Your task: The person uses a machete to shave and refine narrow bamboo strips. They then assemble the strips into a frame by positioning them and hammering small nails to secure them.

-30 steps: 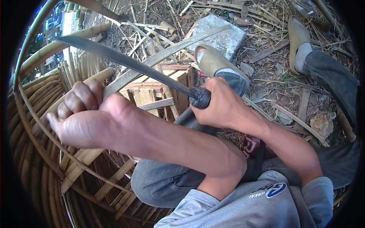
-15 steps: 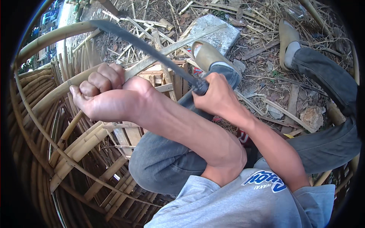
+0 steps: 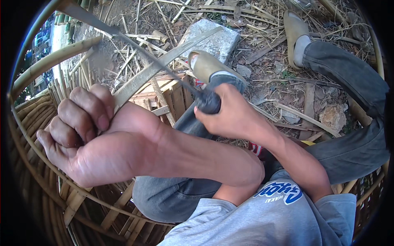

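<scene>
My left hand [image 3: 102,143], large and near the view, has its fingers curled around the end of a flat bamboo strip [image 3: 174,56]. That strip slants away up and to the right. In my right hand [image 3: 236,108] is a machete, gripped by its dark wrapped handle [image 3: 208,101]. Its long grey blade [image 3: 88,18] points to the upper left and crosses over the strip in view. Whether blade and strip touch, I cannot tell.
Bent bamboo poles [image 3: 57,57] and stacked bamboo lengths stand on the left. A wooden crate [image 3: 176,98] lies beyond my left forearm. Past my shoe sits a pale stone block [image 3: 217,39], with bamboo scraps [image 3: 254,14] littering the ground. A brown rock [image 3: 334,119] rests to the right.
My left hand has come nearer the view and lower left, the strip moving with it. My right hand has shifted slightly left and down. The blade reaches farther toward the upper left.
</scene>
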`<state>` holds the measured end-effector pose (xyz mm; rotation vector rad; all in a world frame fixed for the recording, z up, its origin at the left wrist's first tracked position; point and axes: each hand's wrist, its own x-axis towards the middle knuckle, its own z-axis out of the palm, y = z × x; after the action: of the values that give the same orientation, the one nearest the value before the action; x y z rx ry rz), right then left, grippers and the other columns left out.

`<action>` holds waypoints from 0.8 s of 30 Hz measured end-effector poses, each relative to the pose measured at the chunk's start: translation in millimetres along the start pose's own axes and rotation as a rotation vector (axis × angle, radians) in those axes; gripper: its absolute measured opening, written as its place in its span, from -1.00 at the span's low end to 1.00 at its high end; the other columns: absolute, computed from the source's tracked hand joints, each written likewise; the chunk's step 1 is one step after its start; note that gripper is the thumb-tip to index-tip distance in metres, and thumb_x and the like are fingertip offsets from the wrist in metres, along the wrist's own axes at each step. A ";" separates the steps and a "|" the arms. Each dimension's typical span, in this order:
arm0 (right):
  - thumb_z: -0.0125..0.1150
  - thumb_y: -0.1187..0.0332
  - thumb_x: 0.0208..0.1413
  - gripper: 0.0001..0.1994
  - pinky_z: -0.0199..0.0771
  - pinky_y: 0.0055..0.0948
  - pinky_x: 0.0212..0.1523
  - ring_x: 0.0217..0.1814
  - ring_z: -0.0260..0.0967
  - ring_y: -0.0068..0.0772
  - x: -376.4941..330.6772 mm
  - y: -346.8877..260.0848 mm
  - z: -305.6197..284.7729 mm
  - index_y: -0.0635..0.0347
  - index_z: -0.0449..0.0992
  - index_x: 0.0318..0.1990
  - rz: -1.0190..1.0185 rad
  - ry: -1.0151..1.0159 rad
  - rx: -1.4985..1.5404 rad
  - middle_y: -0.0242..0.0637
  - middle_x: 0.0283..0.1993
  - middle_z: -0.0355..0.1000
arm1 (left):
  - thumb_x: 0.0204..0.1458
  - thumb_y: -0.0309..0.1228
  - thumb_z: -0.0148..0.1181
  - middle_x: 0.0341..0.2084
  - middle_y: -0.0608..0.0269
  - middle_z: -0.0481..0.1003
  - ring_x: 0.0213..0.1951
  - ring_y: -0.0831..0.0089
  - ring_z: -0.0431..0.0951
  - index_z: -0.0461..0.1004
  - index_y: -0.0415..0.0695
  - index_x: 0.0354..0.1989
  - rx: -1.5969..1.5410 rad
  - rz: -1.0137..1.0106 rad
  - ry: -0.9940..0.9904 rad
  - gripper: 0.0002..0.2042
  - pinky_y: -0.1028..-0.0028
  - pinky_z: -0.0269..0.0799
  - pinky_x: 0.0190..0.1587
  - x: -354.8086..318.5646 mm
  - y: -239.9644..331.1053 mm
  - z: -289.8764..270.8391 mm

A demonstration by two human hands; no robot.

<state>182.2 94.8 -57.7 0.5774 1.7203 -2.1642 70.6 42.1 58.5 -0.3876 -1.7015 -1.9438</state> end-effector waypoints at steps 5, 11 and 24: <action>0.19 0.38 -0.10 -0.74 0.40 -0.14 -0.48 -0.63 0.45 0.05 -0.1 2.9 7.4 0.41 0.43 -0.67 -0.098 0.088 -0.048 0.04 -0.73 0.35 | 0.29 -0.35 -0.19 -0.78 0.49 -0.18 -0.70 0.58 -0.22 -0.11 0.10 -0.69 0.080 -0.022 0.040 -0.56 0.49 -0.25 -0.59 -4.9 17.3 -0.9; 0.19 0.35 -0.08 -0.74 0.41 -0.12 -0.46 -0.54 0.51 0.09 0.8 16.2 10.3 0.44 0.45 -0.61 -0.065 0.120 0.003 0.13 -0.69 0.35 | 0.37 -0.29 -0.29 -0.81 0.50 -0.24 -0.71 0.58 -0.27 -0.21 0.12 -0.71 0.103 0.058 0.007 -0.50 0.51 -0.29 -0.60 -9.4 9.8 -10.5; 0.18 0.37 -0.08 -0.78 0.39 -0.26 -0.44 -0.51 0.40 -0.35 39.5 47.5 -2.2 0.44 0.51 -0.45 -0.041 0.170 -0.047 -0.11 -0.55 0.46 | 0.21 -0.41 -0.12 -0.78 0.50 -0.25 -0.69 0.60 -0.26 -0.20 0.14 -0.69 0.098 0.003 0.002 -0.53 0.52 -0.24 -0.57 -22.8 13.9 0.0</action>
<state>171.1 86.3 -117.9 0.7382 1.8795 -2.1510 97.1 45.5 57.8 -0.3515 -1.7856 -1.8489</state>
